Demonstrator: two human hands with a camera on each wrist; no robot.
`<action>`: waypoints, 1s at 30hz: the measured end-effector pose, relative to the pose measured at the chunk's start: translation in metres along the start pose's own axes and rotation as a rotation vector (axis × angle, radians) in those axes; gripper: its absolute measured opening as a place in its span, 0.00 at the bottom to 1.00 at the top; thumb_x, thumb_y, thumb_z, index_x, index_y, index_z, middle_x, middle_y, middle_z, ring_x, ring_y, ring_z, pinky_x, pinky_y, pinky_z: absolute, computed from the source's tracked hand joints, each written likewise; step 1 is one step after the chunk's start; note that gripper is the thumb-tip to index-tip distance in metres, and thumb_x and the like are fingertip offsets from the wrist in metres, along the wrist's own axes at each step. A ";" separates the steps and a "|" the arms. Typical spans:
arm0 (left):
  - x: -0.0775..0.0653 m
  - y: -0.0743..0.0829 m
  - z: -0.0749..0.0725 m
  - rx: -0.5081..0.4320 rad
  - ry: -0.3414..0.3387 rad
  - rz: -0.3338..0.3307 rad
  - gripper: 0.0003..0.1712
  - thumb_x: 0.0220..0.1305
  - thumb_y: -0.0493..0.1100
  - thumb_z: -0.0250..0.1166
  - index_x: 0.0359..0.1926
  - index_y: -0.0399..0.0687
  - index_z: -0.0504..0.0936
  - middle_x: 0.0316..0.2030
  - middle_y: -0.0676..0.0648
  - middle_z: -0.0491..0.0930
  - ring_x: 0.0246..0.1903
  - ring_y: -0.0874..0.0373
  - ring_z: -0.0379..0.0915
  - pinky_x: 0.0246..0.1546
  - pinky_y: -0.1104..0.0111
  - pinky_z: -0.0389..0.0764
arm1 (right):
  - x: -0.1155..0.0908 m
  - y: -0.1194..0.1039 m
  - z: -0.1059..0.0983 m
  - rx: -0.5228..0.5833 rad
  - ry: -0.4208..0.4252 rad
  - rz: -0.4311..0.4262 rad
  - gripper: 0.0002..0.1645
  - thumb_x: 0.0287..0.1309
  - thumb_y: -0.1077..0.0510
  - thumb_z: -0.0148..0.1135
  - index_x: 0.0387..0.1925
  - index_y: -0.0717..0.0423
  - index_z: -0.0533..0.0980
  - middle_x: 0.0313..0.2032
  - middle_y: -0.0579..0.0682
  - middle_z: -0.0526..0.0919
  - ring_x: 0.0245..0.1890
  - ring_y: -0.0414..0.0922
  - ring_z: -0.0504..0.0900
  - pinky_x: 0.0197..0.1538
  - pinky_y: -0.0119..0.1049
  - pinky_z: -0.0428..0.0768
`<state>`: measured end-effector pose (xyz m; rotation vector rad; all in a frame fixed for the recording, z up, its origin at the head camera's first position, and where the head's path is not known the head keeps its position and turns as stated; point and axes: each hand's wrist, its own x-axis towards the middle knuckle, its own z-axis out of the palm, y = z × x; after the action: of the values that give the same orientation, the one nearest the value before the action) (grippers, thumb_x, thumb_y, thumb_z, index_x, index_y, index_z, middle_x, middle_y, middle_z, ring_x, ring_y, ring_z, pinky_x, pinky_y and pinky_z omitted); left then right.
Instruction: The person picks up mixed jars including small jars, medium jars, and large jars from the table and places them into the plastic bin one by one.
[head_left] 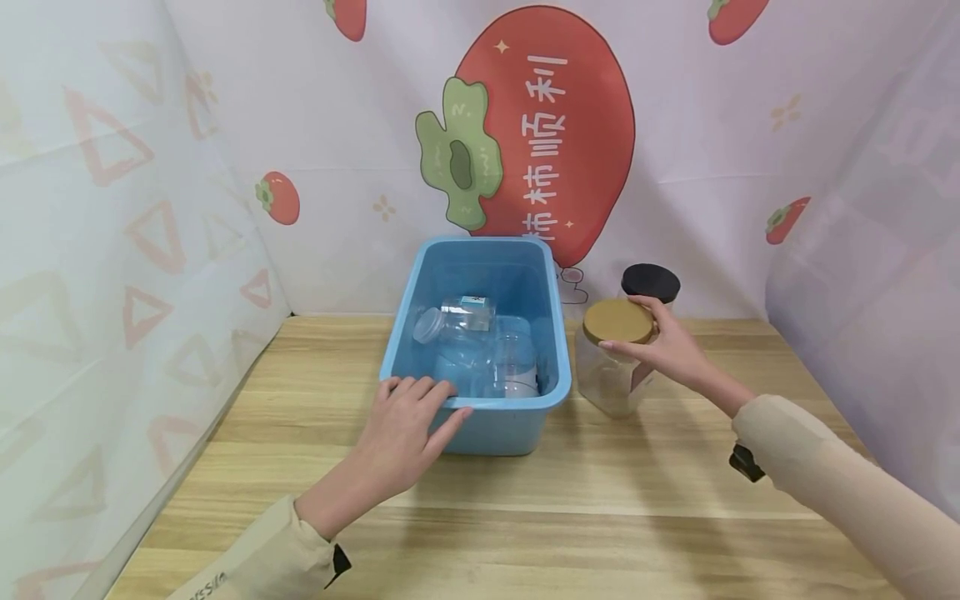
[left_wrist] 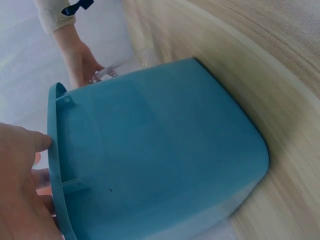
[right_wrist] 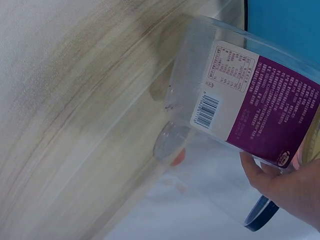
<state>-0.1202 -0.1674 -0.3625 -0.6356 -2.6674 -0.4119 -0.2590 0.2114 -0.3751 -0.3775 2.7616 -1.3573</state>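
Note:
A clear plastic jar (head_left: 604, 375) with a gold lid (head_left: 618, 322) stands to the right of a blue plastic bin (head_left: 480, 429). My right hand (head_left: 670, 343) grips this jar around its lid, thumb on the near side and fingers on the far side. In the right wrist view the jar (right_wrist: 200, 65) shows a purple and white label. My left hand (head_left: 397, 429) holds the bin's near rim, fingers hooked inside and thumb outside. Inside the bin lie several clear plastic containers (head_left: 517, 367), overlapping one another.
Behind the gold-lidded jar stands another clear jar with a black lid (head_left: 651, 282), partly hidden by my hand. Everything rests on a wooden table (head_left: 570, 517). A white cloth backdrop (head_left: 337, 100) with persimmon prints closes off the back and sides.

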 end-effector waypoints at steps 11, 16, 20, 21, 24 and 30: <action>0.000 0.000 0.001 0.005 0.008 0.006 0.13 0.75 0.53 0.66 0.46 0.48 0.83 0.38 0.50 0.83 0.38 0.51 0.77 0.52 0.46 0.74 | 0.002 -0.016 -0.008 -0.020 -0.105 0.016 0.63 0.62 0.48 0.77 0.82 0.63 0.47 0.68 0.74 0.69 0.45 0.64 0.88 0.67 0.59 0.70; 0.000 -0.001 0.001 0.009 0.011 0.005 0.13 0.75 0.53 0.66 0.46 0.48 0.83 0.38 0.50 0.83 0.38 0.50 0.77 0.52 0.46 0.74 | 0.006 -0.023 -0.011 -0.102 -0.103 -0.003 0.62 0.60 0.46 0.77 0.81 0.64 0.50 0.69 0.72 0.68 0.59 0.63 0.80 0.66 0.60 0.72; 0.000 -0.001 0.001 0.009 0.009 0.003 0.13 0.75 0.53 0.66 0.46 0.48 0.83 0.38 0.50 0.83 0.38 0.51 0.77 0.52 0.46 0.74 | 0.009 -0.028 -0.013 -0.140 -0.103 -0.021 0.61 0.60 0.46 0.77 0.79 0.67 0.52 0.69 0.71 0.68 0.63 0.64 0.75 0.65 0.60 0.75; 0.000 -0.001 0.001 0.007 0.009 0.003 0.13 0.75 0.53 0.66 0.46 0.48 0.83 0.38 0.50 0.83 0.38 0.51 0.77 0.52 0.45 0.74 | 0.010 -0.030 -0.014 -0.146 -0.103 -0.024 0.61 0.59 0.46 0.78 0.79 0.67 0.53 0.69 0.71 0.68 0.63 0.64 0.76 0.64 0.59 0.75; 0.000 0.000 0.001 0.000 0.006 0.002 0.13 0.75 0.53 0.66 0.46 0.48 0.83 0.38 0.50 0.83 0.38 0.51 0.77 0.52 0.45 0.74 | 0.011 -0.033 -0.016 -0.166 -0.101 -0.029 0.61 0.59 0.46 0.78 0.79 0.68 0.53 0.67 0.71 0.70 0.61 0.63 0.77 0.62 0.57 0.77; 0.001 0.000 0.000 -0.001 0.003 -0.005 0.13 0.75 0.53 0.66 0.46 0.48 0.84 0.39 0.50 0.84 0.39 0.50 0.78 0.52 0.45 0.74 | 0.013 -0.039 -0.017 -0.191 -0.112 -0.032 0.60 0.60 0.46 0.77 0.79 0.68 0.54 0.66 0.71 0.71 0.59 0.62 0.77 0.59 0.55 0.78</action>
<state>-0.1211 -0.1674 -0.3627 -0.6287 -2.6664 -0.4151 -0.2661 0.1986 -0.3331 -0.4914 2.8103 -1.0451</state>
